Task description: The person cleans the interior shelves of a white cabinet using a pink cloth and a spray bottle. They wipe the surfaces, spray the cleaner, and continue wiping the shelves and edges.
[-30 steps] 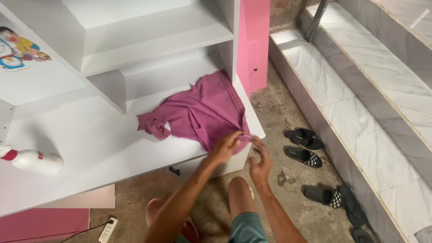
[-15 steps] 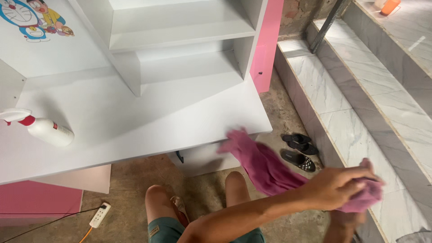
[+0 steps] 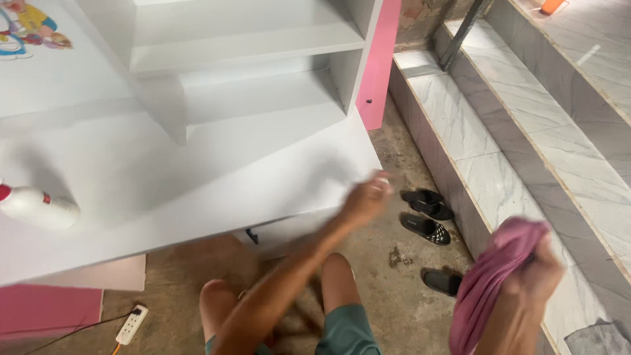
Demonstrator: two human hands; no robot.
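Note:
My right hand is at the lower right, shut on a bunched pink cloth that hangs down from it over the floor beside the marble steps. My left hand reaches forward to the front right corner of the white cabinet, which lies on its back. That hand is blurred by motion and nothing shows in it; whether its fingers are apart I cannot tell. My knees show at the bottom, above the concrete floor.
A white spray bottle with a red cap lies on the cabinet's left side. Black sandals are on the floor by the grey marble steps. A white power strip lies at the lower left, next to a pink panel.
The pink cloth came off the cabinet top and went right. It passed from my left hand to my right, and my left hand swung back to the cabinet's corner.

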